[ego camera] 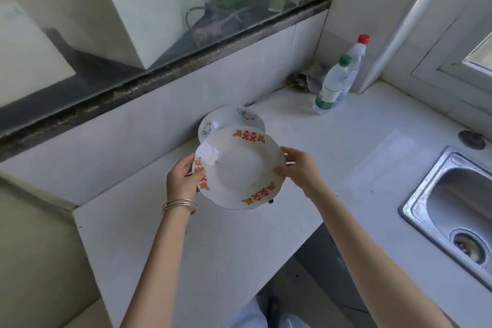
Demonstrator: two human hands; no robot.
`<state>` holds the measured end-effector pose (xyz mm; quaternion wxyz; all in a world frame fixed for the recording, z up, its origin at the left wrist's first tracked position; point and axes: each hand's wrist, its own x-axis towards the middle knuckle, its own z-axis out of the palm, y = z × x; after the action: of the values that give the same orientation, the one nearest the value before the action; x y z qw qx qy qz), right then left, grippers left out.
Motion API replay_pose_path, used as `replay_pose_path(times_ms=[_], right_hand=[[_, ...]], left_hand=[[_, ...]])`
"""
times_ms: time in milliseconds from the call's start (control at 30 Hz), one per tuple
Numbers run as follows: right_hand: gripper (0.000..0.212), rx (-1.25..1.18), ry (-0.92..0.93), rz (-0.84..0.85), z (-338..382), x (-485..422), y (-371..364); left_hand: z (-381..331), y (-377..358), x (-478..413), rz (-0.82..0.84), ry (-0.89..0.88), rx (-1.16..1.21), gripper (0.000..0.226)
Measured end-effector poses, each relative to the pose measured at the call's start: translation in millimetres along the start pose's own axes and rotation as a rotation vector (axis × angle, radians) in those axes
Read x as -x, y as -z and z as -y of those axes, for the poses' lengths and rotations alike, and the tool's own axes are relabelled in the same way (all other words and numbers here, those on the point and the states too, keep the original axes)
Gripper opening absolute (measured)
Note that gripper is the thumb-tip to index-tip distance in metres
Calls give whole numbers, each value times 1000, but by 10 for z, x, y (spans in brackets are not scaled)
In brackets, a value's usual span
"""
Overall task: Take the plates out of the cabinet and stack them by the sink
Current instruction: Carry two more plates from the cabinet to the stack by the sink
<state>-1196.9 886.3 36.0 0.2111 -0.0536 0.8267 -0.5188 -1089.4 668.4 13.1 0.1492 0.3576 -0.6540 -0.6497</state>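
Plate, white, scalloped rim, red and orange motifs [239, 168]: held in the air between my two hands, tilted slightly, above the near part of the countertop [213, 247].
Left hand [183, 178]: closed on the plate's left rim, thumb on top, fingers hidden beneath; thin bangles [179, 205] at the wrist.
Right hand [300, 168]: closed on the right rim, thumb on the upper face, fingers [288, 154] curled behind the edge.
Second plate, white, floral print [231, 117]: beyond my fingertips, lying on the countertop against the wall; the held plate overlaps its near edge in view, whether touching I cannot tell.
Countertop: white, L-shaped.
Steel sink [452, 208]: well off to the right of my right hand, set into the counter.
Two plastic bottles, one green-capped [332, 85], one red-capped [356, 56]: far corner, beyond and right of my right hand, standing just beside each other.
Wall: white tile [159, 120], dark window ledge [165, 72] above.
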Motion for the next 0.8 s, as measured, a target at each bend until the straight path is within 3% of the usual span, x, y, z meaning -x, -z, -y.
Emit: replay_pose_path(times_ms=[800], right_hand=[[49,90,-133,13,-36,-1501,-295]], left_hand=[[315,-289,-1452,41,117,-54,42]])
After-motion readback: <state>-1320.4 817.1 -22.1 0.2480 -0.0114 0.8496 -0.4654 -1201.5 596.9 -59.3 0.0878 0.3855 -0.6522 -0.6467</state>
